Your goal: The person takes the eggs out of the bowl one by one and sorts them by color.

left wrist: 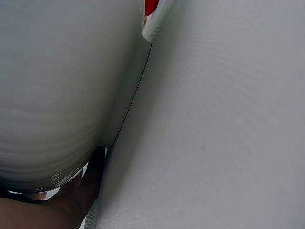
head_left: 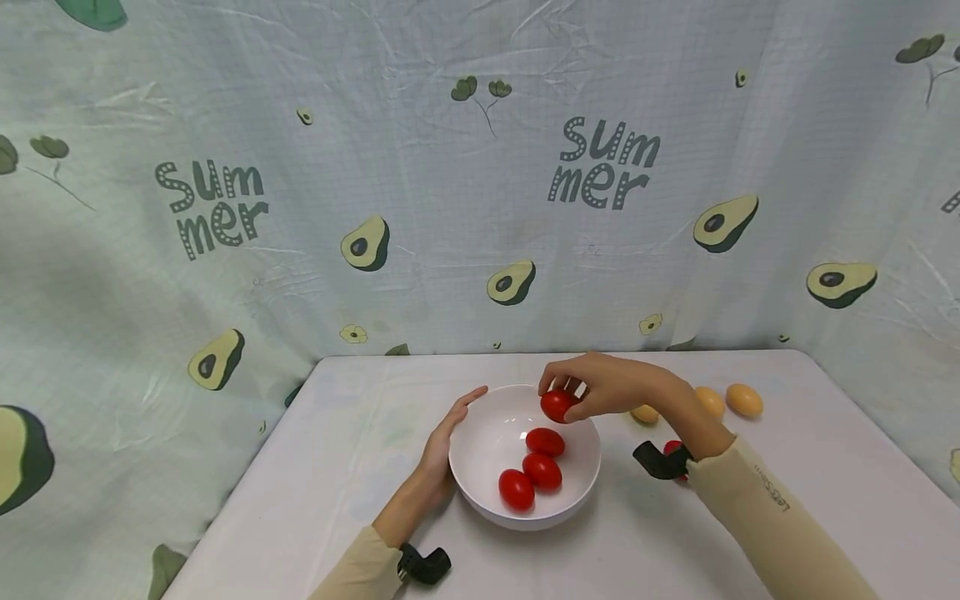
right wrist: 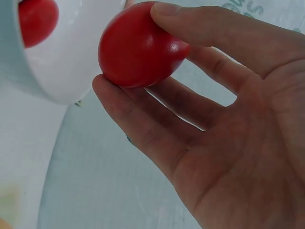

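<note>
Nearby, the left hand [head_left: 441, 454] lies against the left side of the white bowl [head_left: 474, 454], its fingers almost straight and not curled around anything. The bowl looks light and stiff, and it might slide on the table [head_left: 345, 450], so a flat hand on its side seems a good way to steady it. Inside it, three red eggs [head_left: 542, 472] lie close together in a slanting row (they look like eggs, but I can't tell if they are real or toys). Part of one more red thing [head_left: 672, 447] peeks out behind the black wrist camera [head_left: 662, 462].

A bit farther off, the right hand [head_left: 609, 385] pinches a red egg [head_left: 557, 406], thumb on one side and fingers on the other, up by the bowl's far right rim. It is smooth and shiny, so I think it is slippery and rolls easily. It is probably light and hard. If real, its shell could crack, so a soft squeeze around the fat middle is best.

Past that hand, three yellow eggs [head_left: 745, 401] sit on the table. Farthest back hangs a pale cloth [head_left: 442, 312] with avocados on it.
</note>
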Action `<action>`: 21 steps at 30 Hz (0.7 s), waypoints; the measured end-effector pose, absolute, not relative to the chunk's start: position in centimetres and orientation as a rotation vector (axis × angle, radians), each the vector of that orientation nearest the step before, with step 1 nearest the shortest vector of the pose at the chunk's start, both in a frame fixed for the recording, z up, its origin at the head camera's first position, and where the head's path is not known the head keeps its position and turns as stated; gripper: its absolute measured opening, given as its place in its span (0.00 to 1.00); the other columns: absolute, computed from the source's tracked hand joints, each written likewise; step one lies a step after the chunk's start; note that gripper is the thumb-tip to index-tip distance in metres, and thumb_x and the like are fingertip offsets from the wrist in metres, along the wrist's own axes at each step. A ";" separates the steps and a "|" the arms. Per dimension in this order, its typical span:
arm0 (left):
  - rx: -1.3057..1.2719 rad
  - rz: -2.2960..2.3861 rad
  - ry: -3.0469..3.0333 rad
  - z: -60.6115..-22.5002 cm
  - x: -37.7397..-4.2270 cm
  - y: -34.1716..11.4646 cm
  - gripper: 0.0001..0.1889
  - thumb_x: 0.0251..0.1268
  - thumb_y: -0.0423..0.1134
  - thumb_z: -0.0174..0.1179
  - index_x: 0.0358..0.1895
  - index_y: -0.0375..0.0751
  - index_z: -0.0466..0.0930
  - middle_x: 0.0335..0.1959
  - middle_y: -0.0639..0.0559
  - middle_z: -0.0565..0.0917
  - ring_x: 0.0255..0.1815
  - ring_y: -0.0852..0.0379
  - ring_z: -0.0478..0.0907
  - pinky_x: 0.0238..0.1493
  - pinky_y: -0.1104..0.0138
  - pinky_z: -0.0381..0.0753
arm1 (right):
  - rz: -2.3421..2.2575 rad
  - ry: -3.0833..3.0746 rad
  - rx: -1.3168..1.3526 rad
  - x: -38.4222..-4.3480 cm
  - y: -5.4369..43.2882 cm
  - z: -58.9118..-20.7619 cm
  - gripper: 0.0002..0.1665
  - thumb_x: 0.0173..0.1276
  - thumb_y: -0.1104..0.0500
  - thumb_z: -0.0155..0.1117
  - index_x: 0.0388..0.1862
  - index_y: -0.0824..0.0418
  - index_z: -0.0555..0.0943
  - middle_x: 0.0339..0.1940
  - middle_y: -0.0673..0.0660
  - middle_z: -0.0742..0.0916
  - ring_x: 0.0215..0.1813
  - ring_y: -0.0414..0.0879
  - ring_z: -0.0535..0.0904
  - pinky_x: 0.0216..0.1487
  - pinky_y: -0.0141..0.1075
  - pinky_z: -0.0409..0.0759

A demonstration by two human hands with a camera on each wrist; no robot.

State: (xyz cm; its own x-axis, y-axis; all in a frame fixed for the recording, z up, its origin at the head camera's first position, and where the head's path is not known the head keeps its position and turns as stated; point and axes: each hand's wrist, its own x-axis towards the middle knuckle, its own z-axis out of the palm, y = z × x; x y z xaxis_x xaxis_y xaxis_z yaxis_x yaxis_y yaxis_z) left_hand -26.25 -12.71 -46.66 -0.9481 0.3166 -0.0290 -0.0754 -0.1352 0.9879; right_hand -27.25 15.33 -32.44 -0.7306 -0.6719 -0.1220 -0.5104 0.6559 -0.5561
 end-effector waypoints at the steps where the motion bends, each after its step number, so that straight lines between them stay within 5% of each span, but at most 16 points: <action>1: 0.273 2.171 1.865 -46.7 -26.2 -12.7 0.28 0.84 0.53 0.30 0.80 0.59 0.62 0.84 0.53 0.60 0.78 0.49 0.66 0.76 0.61 0.72 | -0.732 2.561 -0.920 -27.1 15.7 -32.5 0.23 0.64 0.62 0.74 0.58 0.52 0.81 0.52 0.49 0.87 0.54 0.46 0.83 0.53 0.39 0.89; 21: 0.259 2.157 1.879 -46.6 -26.1 -12.7 0.28 0.83 0.54 0.30 0.80 0.59 0.61 0.83 0.52 0.61 0.79 0.48 0.66 0.75 0.62 0.73 | -0.926 2.633 -0.617 -24.9 23.5 -33.0 0.27 0.64 0.59 0.73 0.62 0.53 0.78 0.58 0.57 0.85 0.59 0.55 0.80 0.49 0.44 0.90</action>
